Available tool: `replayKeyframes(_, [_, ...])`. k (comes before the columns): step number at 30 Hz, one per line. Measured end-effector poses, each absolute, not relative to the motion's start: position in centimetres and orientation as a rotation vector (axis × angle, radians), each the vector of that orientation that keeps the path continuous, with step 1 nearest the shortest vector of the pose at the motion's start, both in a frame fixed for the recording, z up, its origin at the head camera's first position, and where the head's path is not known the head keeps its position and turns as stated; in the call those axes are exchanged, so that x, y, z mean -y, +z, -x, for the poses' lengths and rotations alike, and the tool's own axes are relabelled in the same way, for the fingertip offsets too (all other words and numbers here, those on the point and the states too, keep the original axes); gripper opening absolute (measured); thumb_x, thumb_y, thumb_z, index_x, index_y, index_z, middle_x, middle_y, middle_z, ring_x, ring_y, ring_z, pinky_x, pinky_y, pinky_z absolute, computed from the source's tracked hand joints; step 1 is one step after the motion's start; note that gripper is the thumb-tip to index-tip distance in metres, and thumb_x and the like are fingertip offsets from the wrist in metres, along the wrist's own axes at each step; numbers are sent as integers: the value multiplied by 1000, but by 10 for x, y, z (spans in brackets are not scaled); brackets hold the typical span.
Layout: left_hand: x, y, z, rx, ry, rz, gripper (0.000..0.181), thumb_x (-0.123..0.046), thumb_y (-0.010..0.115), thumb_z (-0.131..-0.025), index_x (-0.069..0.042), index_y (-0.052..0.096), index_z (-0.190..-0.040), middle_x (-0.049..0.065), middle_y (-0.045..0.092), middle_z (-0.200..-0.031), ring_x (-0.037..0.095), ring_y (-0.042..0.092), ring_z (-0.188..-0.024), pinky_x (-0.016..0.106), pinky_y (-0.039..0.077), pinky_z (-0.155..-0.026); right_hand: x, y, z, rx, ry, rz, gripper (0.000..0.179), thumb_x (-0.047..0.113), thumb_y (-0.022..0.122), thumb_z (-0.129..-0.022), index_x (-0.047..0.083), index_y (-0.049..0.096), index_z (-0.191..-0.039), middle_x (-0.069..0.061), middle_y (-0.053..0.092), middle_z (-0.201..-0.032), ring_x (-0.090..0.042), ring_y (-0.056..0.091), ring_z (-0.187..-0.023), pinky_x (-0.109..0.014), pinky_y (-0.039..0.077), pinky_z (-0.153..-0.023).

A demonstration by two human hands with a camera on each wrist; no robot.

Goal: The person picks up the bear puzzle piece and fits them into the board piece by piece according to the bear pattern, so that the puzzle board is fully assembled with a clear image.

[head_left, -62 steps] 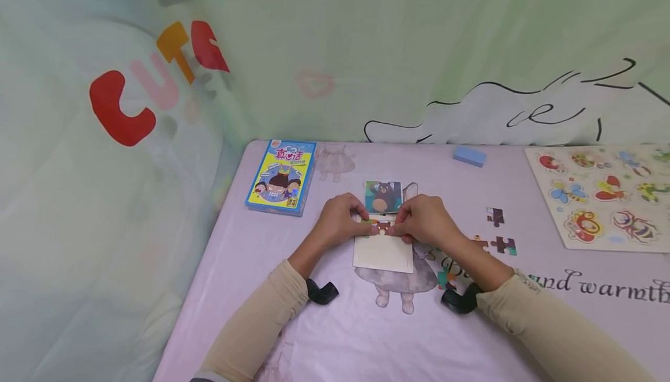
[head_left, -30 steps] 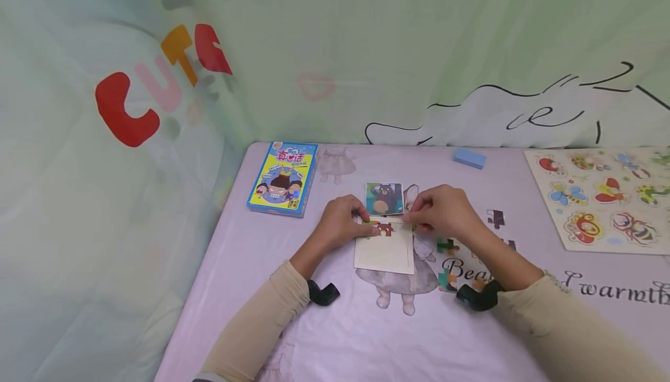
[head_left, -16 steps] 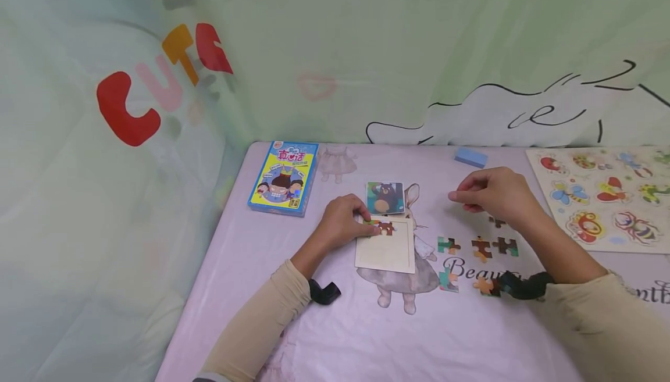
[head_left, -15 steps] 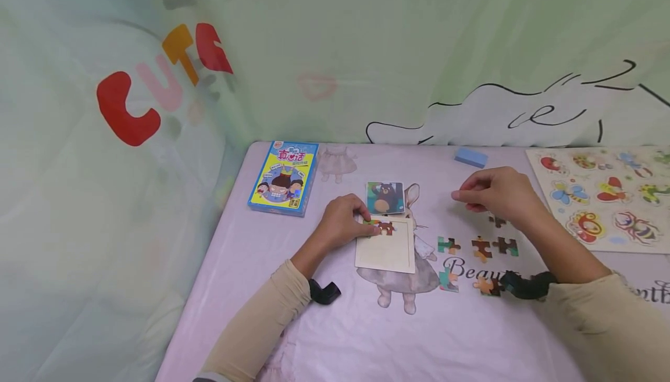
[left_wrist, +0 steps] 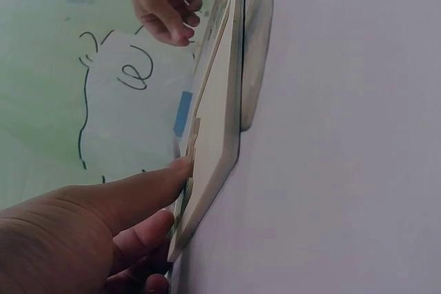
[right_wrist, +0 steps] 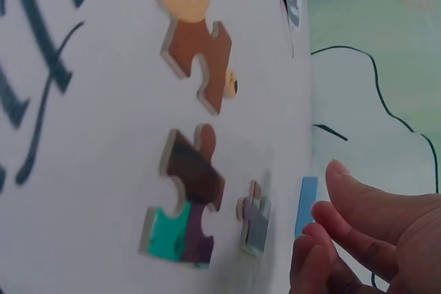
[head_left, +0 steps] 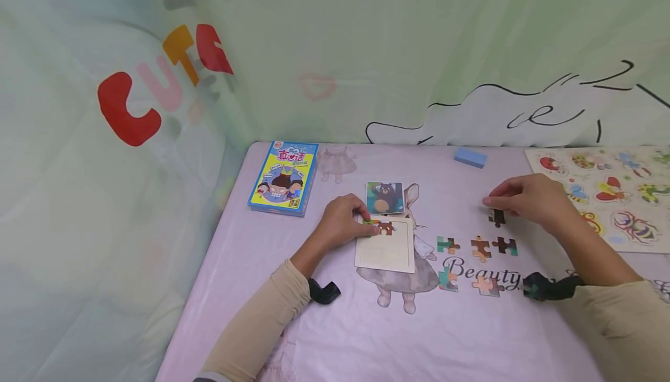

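Note:
My left hand (head_left: 342, 219) holds the upper left corner of a pale wooden puzzle tray (head_left: 384, 254). Its thumb (left_wrist: 148, 194) lies over the pieces at the top edge, and the fingers are at the tray's side. A brown bear-face piece (head_left: 386, 228) sits in the tray beside the thumb; a greenish one is partly covered. My right hand (head_left: 534, 199) hovers over a dark jigsaw piece (head_left: 497, 218), which lies apart from its fingers in the right wrist view. Its thumb and fingers hold nothing. Several loose pieces lie nearby, among them a brown and green one (right_wrist: 182, 197).
A bear picture card (head_left: 384, 197) lies just behind the tray. At the back left is a blue and yellow card box (head_left: 282, 178). A blue block (head_left: 470, 157) lies at the back, and an insect puzzle board (head_left: 607, 242) is at the right.
My right hand has left the tray and moved right, over the loose dark piece. The bear-face piece now shows uncovered in the tray. My left hand has stayed at the tray corner.

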State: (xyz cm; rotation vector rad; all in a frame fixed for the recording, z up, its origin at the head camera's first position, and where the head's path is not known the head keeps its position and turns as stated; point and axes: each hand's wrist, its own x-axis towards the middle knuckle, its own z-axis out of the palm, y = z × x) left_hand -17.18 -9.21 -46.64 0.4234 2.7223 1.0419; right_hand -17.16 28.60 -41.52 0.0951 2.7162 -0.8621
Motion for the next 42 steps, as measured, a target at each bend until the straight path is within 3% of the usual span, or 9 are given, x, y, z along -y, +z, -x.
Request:
replayKeyframes(20, [94, -472, 173, -2735, 1083, -468, 30, -34, 92, -73, -16, 71, -82, -4, 64, -90, 13, 52, -82, 27, 40, -75, -302, -427, 166, -2624, -793, -91, 56, 50, 78, -86, 4, 72, -118, -17, 67, -110, -33, 50, -99, -33, 42, -68])
replayKeyframes(28, [94, -472, 173, -2737, 1078, -469, 30, -35, 92, -73, -17, 70, -81, -4, 63, -88, 13, 51, -81, 27, 40, -73, -301, -426, 168, -2633, -762, -42, 46, 38, 81, -87, 3, 73, -114, -18, 69, -107, -33, 51, -97, -33, 41, -67])
replayKeyframes(42, [94, -471, 173, -2731, 1082, -454, 30, -35, 92, -73, -16, 70, -82, -4, 63, -88, 13, 51, -81, 27, 40, -73, -301, -433, 170, -2629, -775, -3, 50, 35, 84, -84, 1, 69, -117, -12, 66, -100, -31, 53, -94, -32, 41, -67])
